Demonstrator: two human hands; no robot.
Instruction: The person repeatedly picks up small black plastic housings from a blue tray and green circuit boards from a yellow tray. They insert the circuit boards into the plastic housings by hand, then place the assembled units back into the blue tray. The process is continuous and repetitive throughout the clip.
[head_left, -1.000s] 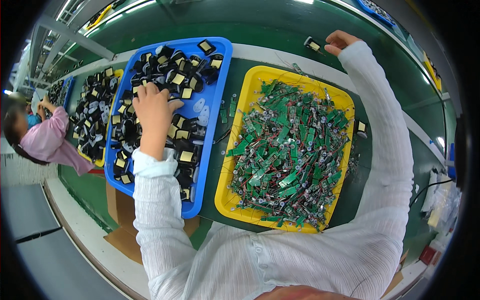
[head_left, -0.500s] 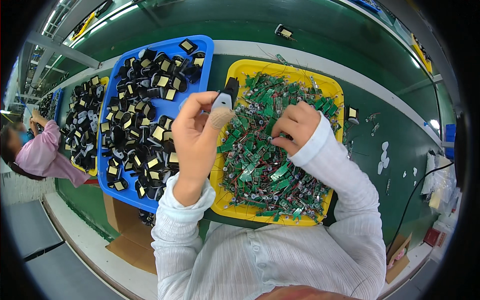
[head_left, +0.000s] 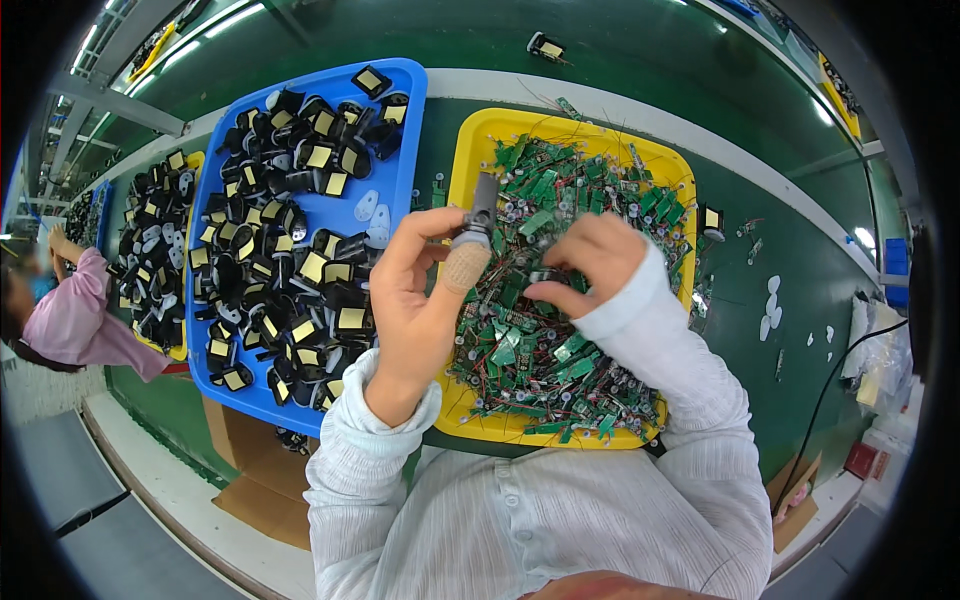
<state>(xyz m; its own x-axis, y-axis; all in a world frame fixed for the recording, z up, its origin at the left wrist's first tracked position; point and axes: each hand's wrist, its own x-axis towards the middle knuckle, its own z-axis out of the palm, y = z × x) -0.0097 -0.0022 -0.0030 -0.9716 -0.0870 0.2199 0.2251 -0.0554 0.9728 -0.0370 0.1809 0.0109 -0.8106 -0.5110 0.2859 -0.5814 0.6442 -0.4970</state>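
One black housing (head_left: 484, 203) pinched in left grip (head_left: 412, 290), jutting beyond; right grip (head_left: 600, 258) blurred, hold unclear

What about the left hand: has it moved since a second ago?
Yes: the left hand went right, from over the blue tray toward the yellow tray.

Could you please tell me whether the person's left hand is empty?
No, the left hand holds a dark plastic part near the left side of the yellow tray of green circuit boards.
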